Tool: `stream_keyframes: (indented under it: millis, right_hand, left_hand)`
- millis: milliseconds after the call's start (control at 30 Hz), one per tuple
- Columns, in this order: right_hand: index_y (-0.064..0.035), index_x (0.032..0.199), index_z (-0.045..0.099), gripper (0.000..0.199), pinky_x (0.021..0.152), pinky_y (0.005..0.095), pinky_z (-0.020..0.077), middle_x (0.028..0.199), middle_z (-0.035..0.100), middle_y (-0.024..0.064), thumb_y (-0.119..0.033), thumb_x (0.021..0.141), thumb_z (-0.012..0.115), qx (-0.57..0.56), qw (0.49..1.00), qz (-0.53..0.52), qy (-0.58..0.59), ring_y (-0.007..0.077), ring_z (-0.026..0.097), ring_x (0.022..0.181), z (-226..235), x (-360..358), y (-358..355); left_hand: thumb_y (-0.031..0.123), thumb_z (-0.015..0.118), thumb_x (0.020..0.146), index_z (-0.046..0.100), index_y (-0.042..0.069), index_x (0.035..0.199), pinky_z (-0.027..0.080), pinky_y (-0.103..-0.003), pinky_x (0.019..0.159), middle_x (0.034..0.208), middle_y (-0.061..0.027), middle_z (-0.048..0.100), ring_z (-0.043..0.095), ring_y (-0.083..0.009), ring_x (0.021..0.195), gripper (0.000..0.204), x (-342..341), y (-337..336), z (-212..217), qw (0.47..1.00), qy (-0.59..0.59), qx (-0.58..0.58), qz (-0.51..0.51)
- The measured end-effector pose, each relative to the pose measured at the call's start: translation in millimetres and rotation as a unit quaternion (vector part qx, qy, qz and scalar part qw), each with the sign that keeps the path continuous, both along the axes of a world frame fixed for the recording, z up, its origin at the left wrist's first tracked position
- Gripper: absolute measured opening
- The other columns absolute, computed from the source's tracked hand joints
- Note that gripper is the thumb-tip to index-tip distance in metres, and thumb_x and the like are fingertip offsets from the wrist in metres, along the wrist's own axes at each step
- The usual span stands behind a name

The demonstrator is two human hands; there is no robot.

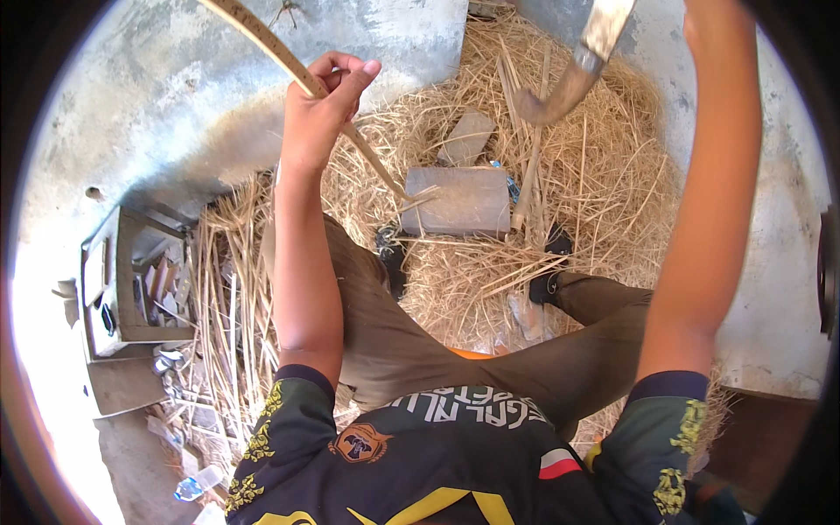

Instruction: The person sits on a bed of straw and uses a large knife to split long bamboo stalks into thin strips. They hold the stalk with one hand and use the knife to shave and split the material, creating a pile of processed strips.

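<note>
Currently left hand (319,105) gripping bamboo strip (262,44) over wooden block (459,201); right hand's grip unseen, blade (569,83) raised — could glance off.

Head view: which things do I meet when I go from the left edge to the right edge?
Open wooden box → left hand gripping a thin bamboo strip → flat grey block on the straw → curved blade → raised right forearm.
</note>
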State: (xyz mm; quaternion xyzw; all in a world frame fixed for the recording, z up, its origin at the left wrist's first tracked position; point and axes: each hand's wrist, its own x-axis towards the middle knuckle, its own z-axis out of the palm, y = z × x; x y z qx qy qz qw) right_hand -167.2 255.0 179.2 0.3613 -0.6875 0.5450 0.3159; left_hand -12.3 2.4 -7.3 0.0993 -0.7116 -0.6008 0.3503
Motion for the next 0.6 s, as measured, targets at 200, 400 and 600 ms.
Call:
stream_keyframes:
  millis: [200,400,600]
  right_hand:
    - [0.0002,0.096,0.075,0.021,0.072,0.0272,0.0515,0.085,0.075,0.0072,-0.018,0.086,0.077,0.025,0.985,-0.044,-0.163,0.0138,0.068,0.077,-122.5,-23.1,3.0]
    - [0.0010,0.101,0.074,0.021,0.074,0.0257,0.0524,0.090,0.075,0.0098,-0.012,0.086,0.078,0.122,0.974,-0.081,-0.173,0.0143,0.068,0.078,-107.2,-14.9,2.7]
    - [0.0011,0.099,0.073,0.022,0.079,0.0285,0.0510,0.090,0.073,0.0100,-0.014,0.084,0.080,0.001,0.982,-0.079,-0.169,0.0158,0.068,0.085,-121.6,11.8,1.3]
  left_hand:
    - [0.025,0.076,0.092,0.064,0.010,0.086,0.028,-0.021,0.053,0.060,0.0104,0.047,0.039,-0.0009,0.055,0.020,-3.5,0.7,-1.2,0.999,-0.016,-0.044,-0.003]
    - [0.028,0.075,0.092,0.064,0.010,0.085,0.028,-0.021,0.054,0.059,0.0103,0.047,0.039,-0.0006,0.057,0.021,0.0,-2.1,-1.7,0.998,-0.018,-0.054,0.012]
    - [0.027,0.076,0.090,0.065,0.011,0.084,0.028,-0.022,0.056,0.058,0.0106,0.047,0.039,-0.0010,0.056,0.021,8.7,3.9,1.0,0.998,-0.031,-0.039,0.039]
